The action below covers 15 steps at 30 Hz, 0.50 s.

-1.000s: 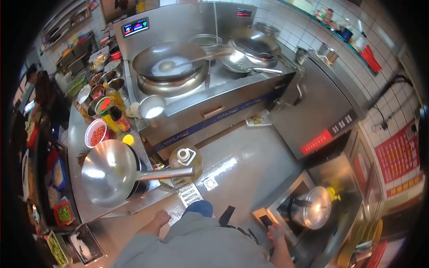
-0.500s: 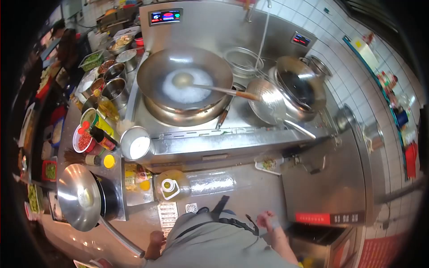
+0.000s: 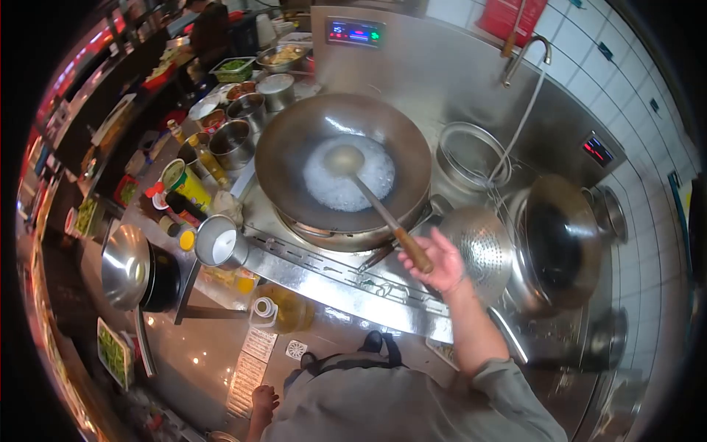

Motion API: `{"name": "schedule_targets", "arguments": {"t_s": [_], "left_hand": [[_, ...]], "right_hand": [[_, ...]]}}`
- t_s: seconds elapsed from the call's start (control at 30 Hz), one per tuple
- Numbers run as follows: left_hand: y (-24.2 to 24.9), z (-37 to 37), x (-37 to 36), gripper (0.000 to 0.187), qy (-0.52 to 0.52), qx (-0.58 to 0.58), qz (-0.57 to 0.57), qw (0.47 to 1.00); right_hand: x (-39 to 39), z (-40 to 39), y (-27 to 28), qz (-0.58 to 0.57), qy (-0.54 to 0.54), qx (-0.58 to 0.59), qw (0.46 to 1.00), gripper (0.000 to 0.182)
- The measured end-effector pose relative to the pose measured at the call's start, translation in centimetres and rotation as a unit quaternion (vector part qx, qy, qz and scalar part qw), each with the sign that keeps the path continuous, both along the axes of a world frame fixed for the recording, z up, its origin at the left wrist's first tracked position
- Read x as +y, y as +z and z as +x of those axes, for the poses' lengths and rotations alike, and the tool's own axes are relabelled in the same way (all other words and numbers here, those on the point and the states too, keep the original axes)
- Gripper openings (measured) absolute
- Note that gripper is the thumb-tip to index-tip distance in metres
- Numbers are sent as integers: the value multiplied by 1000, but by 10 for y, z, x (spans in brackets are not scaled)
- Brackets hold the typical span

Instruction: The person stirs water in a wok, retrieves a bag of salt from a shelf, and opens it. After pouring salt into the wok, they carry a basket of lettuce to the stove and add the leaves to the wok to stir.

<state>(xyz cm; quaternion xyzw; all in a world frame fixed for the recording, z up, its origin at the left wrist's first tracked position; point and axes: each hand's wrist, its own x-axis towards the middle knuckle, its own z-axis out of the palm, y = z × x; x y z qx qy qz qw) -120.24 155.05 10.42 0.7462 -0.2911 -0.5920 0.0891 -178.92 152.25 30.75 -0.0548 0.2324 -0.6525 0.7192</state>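
Note:
A large wok [image 3: 283, 158] stands on the stove with bubbling whitish liquid [image 3: 372, 188] in it. The bowl of a ladle [image 3: 372, 197] rests in the liquid, and its wooden handle slants over the wok's rim toward me. My right hand [image 3: 440, 261] is at the end of that handle, palm up, fingers spread and not wrapped round it. My left hand [image 3: 264, 398] hangs low beside my body, its fingers curled, away from any object. A perforated strainer [image 3: 479, 250] lies just right of my right hand.
Running water falls from a tap [image 3: 526, 55] beside a round sieve [image 3: 471, 147]. A second wok [image 3: 563, 243] stands at the right. Metal pots [image 3: 232, 144], bottles and a metal jug [image 3: 217, 243] line the left side. A person [image 3: 210, 33] is at the back left.
My right hand has risen from beside my body to the ladle's handle. The handle has swung toward me. My left hand stays low, and the view has shifted.

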Motion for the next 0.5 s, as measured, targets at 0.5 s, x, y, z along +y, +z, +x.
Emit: {"name": "schedule_targets", "arguments": {"t_s": [0.5], "left_hand": [[-42,-18,154,7,67,15,-49,996]], "right_hand": [[40,-81,15,175,-102,658,726,36]]}}
